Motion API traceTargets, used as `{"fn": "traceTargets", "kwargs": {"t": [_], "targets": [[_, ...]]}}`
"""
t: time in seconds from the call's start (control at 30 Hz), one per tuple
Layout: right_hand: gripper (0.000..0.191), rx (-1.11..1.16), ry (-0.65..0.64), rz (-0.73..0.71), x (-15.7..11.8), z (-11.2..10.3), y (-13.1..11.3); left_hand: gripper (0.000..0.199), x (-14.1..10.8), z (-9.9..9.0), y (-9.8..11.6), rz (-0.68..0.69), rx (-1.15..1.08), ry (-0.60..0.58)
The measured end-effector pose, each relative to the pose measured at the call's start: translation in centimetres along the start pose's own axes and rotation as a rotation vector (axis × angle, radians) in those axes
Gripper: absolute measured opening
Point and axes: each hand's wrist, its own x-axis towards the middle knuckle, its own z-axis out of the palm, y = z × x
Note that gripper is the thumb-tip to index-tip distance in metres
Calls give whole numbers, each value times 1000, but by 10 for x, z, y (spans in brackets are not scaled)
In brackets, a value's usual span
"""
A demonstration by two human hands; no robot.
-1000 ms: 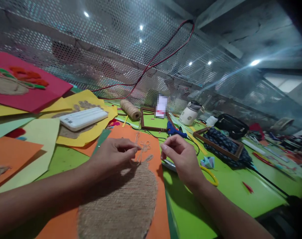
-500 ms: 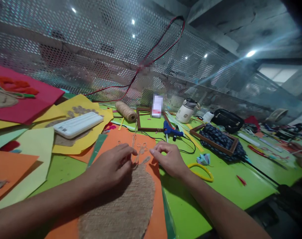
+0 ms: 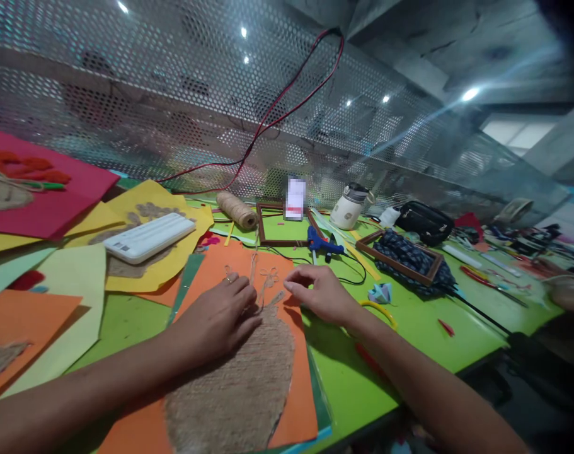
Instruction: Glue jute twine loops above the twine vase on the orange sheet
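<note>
An orange sheet lies on the green table, bearing a large brown burlap shape. Looped twine flowers sit near its upper part, and a strand of twine runs back from there toward a twine spool. My left hand rests over the burlap's top left edge, its fingers bent and close together; whatever may be under the fingertips is hidden. To the right of the twine flower, my right hand hovers with thumb and index finger apart and nothing visible between them.
At the left lie a white power bank and coloured sheets. Behind are a wooden frame, a blue glue gun, a phone and a bottle. Scissors and another frame are to the right.
My left hand has moved slightly and turned, its knuckles now higher over the twine. My right hand has shifted a little left and up. The whole view has shifted slightly.
</note>
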Motion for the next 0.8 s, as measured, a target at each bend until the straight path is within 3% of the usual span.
{"fn": "traceTargets", "kwargs": {"t": [0.1,0.2,0.33,0.4,0.47,0.7,0.8], "targets": [[12,-188,-88,-22,-11,-27,-8,29,2,3,-3,-2,29,30],[15,-334,-135,7,-22,-57,4,34,4,0,-5,-6,-10,39],[18,-528,-118,44,-22,-85,41,29,11,-11,-11,-233,-250,70],[16,-561,-95,40,-15,-90,60,31,17,-17,-19,-396,-408,53],[16,-578,-65,24,-6,-91,74,38,24,-21,-29,-476,-532,11],[19,-676,17,-41,29,-85,97,40,47,-14,-76,-371,-540,31],[22,-753,42,-43,41,-85,100,40,48,-14,-86,-303,-496,46]]}}
